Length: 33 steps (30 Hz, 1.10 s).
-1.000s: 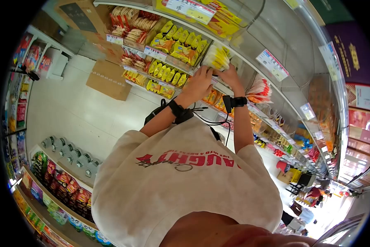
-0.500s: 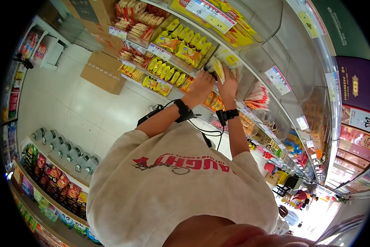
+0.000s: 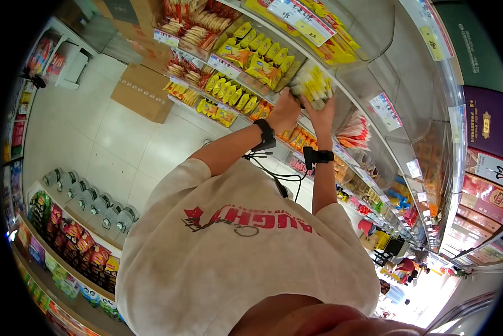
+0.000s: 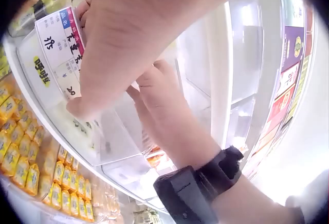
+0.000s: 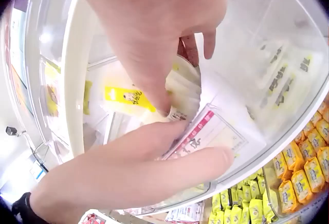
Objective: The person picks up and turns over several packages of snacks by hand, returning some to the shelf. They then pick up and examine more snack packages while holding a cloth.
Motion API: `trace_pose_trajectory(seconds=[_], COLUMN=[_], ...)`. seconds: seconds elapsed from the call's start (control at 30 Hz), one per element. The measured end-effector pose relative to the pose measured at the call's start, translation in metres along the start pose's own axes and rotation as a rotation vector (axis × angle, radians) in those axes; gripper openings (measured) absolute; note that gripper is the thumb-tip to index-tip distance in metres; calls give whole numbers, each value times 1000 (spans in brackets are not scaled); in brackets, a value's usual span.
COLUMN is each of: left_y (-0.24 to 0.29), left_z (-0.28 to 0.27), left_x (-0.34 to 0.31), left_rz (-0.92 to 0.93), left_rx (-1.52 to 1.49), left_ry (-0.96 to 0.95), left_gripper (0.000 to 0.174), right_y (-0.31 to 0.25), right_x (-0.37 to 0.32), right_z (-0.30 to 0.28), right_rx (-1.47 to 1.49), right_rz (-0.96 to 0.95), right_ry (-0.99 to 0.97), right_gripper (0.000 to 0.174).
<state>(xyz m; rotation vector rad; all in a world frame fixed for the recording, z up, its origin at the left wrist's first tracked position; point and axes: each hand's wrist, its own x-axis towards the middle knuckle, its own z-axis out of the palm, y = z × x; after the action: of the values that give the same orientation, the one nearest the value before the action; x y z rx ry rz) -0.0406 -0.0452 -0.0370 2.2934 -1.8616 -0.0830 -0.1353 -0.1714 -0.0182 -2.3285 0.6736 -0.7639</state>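
Observation:
White-and-yellow snack packets (image 3: 312, 84) stand bunched in a clear plastic shelf bin (image 5: 110, 62), seen in the head and right wrist views. My right hand (image 3: 321, 115) reaches in from the right; in the right wrist view its thumb and fingers pinch a translucent packet (image 5: 186, 91). Beside it, my left hand (image 3: 285, 109) straddles the bin's front edge. Its thumb (image 4: 76, 108) lies extended outside the front, apart from the fingers, with the price tag (image 5: 205, 134) between them. The left fingertips are partly hidden at the rim.
Left along the shelf are bins of yellow packets (image 3: 257, 53) and round red-and-white crackers (image 3: 198, 33). Red-and-white packets (image 3: 353, 131) stand to the right. Orange packets (image 4: 20, 152) fill a lower tier. A cardboard box (image 3: 142, 92) sits on the floor.
Half a second ago a packet leaned against my right hand. Now the packets stand bunched above both hands. My left hand has moved slightly right, in against the bin front.

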Motion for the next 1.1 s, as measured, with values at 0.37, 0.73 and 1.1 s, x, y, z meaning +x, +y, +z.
trace_pose_trajectory(seconds=[0.37, 0.73, 1.1], left_y=[16, 31, 0], left_z=[-11, -14, 7], left_x=[1, 18, 4], left_rz=[-49, 17, 46], left_rx=[209, 477, 200], left_ry=[-139, -440, -29], left_gripper=[46, 66, 57], right_y=[11, -7, -11], right_x=[37, 3, -5], right_z=[-9, -8, 12], right_rx=[-151, 88, 137], right_rz=[77, 259, 294], right_ry=[-238, 116, 160], right_gripper=[59, 62, 54])
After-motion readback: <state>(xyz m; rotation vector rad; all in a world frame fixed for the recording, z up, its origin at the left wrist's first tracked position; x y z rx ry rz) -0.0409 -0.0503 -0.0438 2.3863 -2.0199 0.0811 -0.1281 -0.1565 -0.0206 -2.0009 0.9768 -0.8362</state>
